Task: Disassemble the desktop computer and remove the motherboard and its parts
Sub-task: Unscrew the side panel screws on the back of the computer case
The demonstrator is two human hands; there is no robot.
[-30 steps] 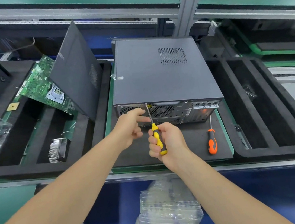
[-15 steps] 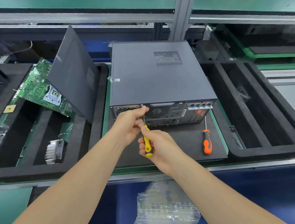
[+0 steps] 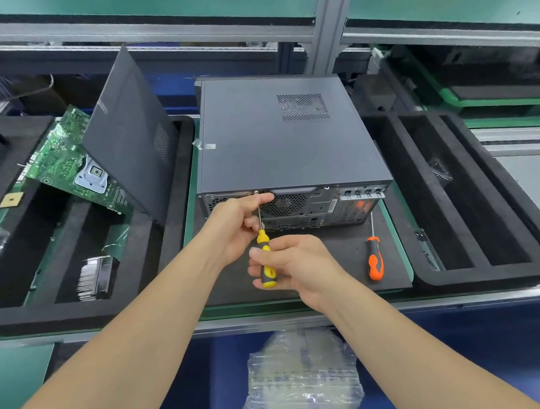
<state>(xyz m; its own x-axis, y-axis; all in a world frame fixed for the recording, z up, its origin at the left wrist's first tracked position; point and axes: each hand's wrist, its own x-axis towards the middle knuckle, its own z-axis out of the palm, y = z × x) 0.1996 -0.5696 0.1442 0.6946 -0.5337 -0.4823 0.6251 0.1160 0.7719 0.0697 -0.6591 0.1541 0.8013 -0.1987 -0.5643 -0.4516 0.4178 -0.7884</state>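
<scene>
A dark grey desktop computer case [image 3: 274,136] lies flat on a black mat [image 3: 336,264], its rear panel facing me. My right hand [image 3: 297,265] grips the handle of a yellow-and-black screwdriver [image 3: 265,258]. The shaft points up to a screw at the top edge of the rear panel. My left hand [image 3: 237,228] pinches the metal shaft just below the tip, resting against the rear panel. A second, orange-handled screwdriver [image 3: 375,259] lies on the mat to the right.
The left black foam tray [image 3: 2,319] holds a green motherboard [image 3: 69,166], a leaning grey side panel [image 3: 133,135] and a finned heatsink [image 3: 97,277]. At the right stands an empty-slotted foam tray [image 3: 483,200]. Bubble wrap [image 3: 302,382] lies below the bench edge.
My left hand has slid onto the screwdriver shaft and steadies it near the screw. The right hand has shifted its grip on the handle; the view moved slightly.
</scene>
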